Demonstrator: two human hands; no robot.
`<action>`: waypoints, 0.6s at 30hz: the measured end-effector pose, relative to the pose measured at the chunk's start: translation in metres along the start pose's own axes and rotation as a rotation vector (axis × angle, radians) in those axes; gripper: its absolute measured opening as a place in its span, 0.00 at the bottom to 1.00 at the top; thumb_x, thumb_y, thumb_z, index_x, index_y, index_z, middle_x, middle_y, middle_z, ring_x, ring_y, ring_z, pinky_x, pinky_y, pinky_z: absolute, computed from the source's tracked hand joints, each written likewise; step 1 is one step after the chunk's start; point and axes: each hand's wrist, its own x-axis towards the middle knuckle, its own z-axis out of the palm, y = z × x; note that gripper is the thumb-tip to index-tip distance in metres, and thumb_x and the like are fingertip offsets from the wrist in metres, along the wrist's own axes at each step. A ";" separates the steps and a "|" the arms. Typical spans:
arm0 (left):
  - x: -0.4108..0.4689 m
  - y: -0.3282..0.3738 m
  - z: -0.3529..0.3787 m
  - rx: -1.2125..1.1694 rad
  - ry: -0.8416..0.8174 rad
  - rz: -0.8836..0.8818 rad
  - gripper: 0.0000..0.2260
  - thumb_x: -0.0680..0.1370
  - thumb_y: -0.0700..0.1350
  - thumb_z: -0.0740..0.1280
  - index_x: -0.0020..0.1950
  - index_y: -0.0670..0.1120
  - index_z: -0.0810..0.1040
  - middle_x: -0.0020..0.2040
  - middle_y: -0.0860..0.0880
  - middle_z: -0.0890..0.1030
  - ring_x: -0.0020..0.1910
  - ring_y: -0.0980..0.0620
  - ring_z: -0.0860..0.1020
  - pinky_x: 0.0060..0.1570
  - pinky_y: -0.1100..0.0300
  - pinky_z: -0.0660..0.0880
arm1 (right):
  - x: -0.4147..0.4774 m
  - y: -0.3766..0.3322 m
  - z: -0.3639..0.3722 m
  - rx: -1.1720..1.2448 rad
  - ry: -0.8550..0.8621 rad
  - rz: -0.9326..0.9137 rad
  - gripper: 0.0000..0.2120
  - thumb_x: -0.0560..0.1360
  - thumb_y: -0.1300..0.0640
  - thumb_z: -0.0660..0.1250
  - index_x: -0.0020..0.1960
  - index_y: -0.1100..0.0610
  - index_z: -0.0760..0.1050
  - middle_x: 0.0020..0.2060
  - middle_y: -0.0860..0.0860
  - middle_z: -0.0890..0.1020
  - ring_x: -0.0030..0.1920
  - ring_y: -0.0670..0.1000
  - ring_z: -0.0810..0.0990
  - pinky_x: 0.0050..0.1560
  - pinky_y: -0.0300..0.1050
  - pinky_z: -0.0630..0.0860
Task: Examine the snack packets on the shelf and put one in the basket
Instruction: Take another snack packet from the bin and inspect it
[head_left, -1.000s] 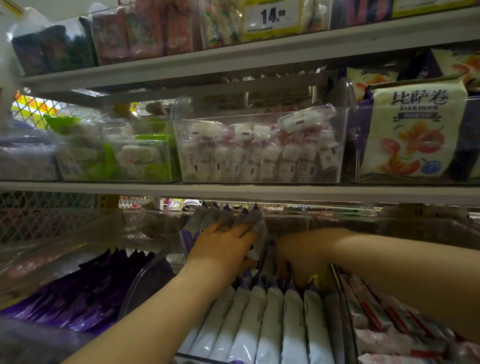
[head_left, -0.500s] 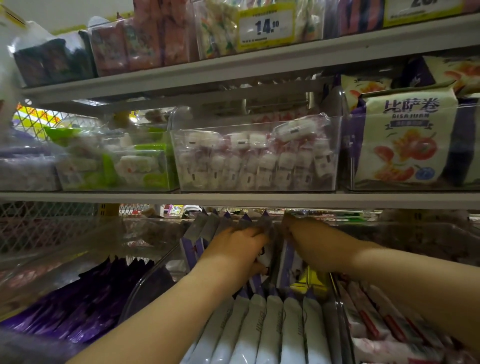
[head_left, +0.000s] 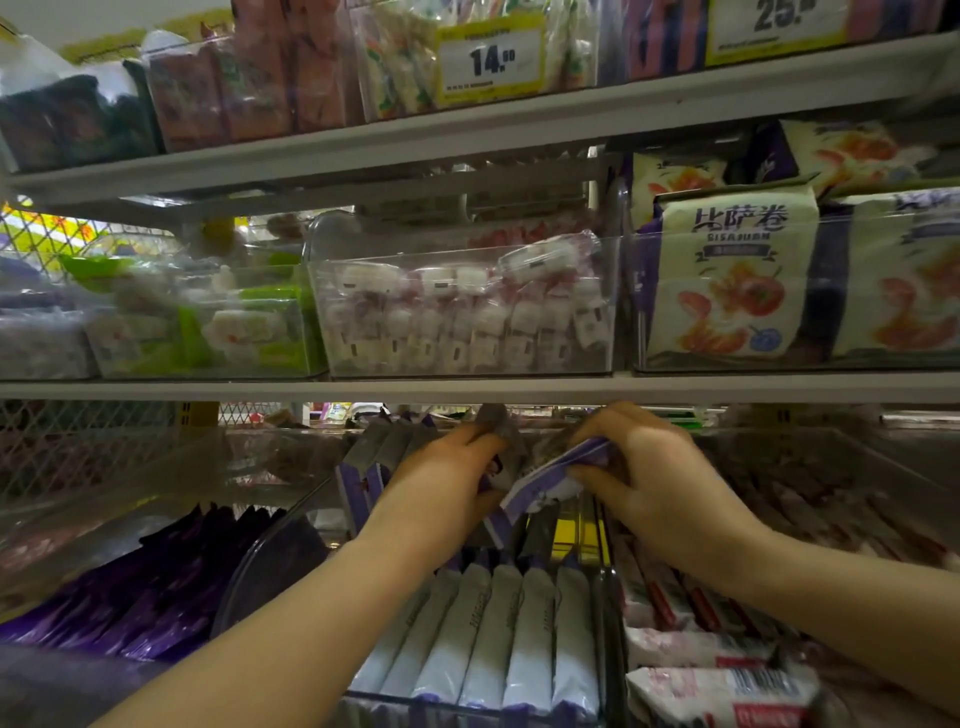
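Right hand (head_left: 657, 478) pinching a tilted purple-and-white foil snack packet (head_left: 553, 475), lifted above the row of white upright packets (head_left: 498, 634) in the clear plastic bin (head_left: 270, 561) on the lower shelf. Left hand (head_left: 447, 480) curled, gripping neighbouring packets beside it.

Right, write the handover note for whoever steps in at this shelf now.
Right hand: pinching a purple-and-white packet, tilted and partly lifted out of the clear bin on the lower shelf.
Left hand: in the same bin, fingers among the upright packets at the back; its grip cannot be judged.
Done: one packet is picked out.
Left: examine it and put it in the basket, which is out of view.
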 end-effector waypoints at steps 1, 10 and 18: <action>0.001 0.004 0.001 -0.055 -0.009 -0.025 0.22 0.72 0.46 0.74 0.66 0.51 0.76 0.66 0.50 0.76 0.61 0.47 0.76 0.57 0.53 0.75 | -0.002 -0.002 -0.003 0.017 0.022 0.001 0.06 0.73 0.56 0.71 0.44 0.47 0.75 0.42 0.40 0.74 0.42 0.41 0.73 0.42 0.30 0.69; 0.020 0.024 0.018 -0.295 -0.250 -0.164 0.20 0.71 0.47 0.75 0.62 0.52 0.78 0.60 0.51 0.80 0.59 0.51 0.78 0.59 0.52 0.75 | -0.010 0.003 -0.023 0.102 0.078 0.089 0.08 0.74 0.57 0.70 0.47 0.46 0.74 0.43 0.41 0.77 0.44 0.42 0.78 0.45 0.34 0.76; 0.031 0.026 0.030 -0.422 -0.253 -0.140 0.24 0.72 0.41 0.74 0.66 0.48 0.75 0.62 0.49 0.79 0.61 0.50 0.77 0.60 0.55 0.73 | -0.011 0.011 -0.020 0.095 0.090 0.074 0.06 0.74 0.56 0.69 0.48 0.47 0.75 0.44 0.41 0.77 0.46 0.41 0.76 0.46 0.33 0.73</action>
